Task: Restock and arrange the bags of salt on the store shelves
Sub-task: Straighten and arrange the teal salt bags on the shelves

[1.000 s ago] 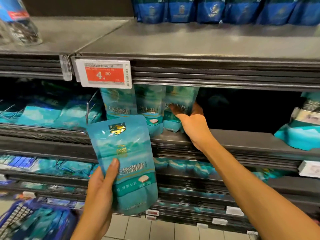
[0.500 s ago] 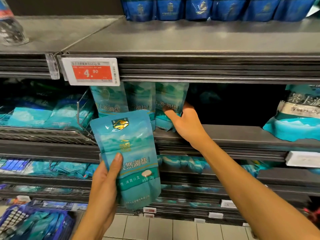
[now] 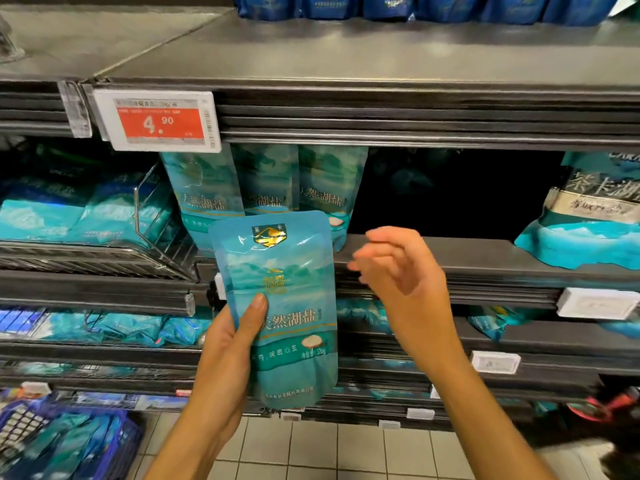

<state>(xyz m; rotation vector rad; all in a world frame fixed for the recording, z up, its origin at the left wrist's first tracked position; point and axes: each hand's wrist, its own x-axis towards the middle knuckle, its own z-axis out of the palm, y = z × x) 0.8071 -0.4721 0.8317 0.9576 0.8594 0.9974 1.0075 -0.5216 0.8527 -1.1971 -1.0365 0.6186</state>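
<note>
Salt bag (image 3: 280,306) sits upright in the left hand (image 3: 228,355), thumb across its front, in front of the shelf (image 3: 485,261). Right hand (image 3: 398,271) hangs loose beside it, fingers holding nothing. Teal glossy pouch, probably dense, floppy and kinda slippery, so I'd grab the lower body.

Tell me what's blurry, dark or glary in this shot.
Head view: the right hand is motion-blurred; the held salt bag, gripped by the left hand, is sharp with foil glare; the shelf recess is dark; shelf edges bow from the wide-angle lens.
</note>
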